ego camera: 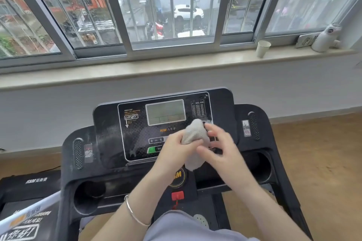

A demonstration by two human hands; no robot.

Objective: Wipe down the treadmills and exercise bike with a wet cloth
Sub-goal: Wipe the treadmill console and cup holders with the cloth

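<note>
Nearest: a thin silver bangle [135,213] on your left wrist; beyond it a red safety clip [177,195] on the treadmill [109,119], with a round cup holder [89,194] to the left.

Mid: your left hand [174,146], grip closed round the lower left of the pale cloth [194,133]; the cloth is bunched in front of the console's right half, one end hanging down between your hands. Your right hand [219,150] is at the cloth's right side, fingers spread and half bent, blurred; you cannot tell whether its grip has taken hold. Grey screen [166,112] just above the cloth; green button [151,149] just left of your left hand.

Low left: another black machine [35,181] with the same logo.

Far: windowsill [137,70] carrying a paper cup [262,48] and a white gadget [324,39]; barred window [172,6] behind.
</note>
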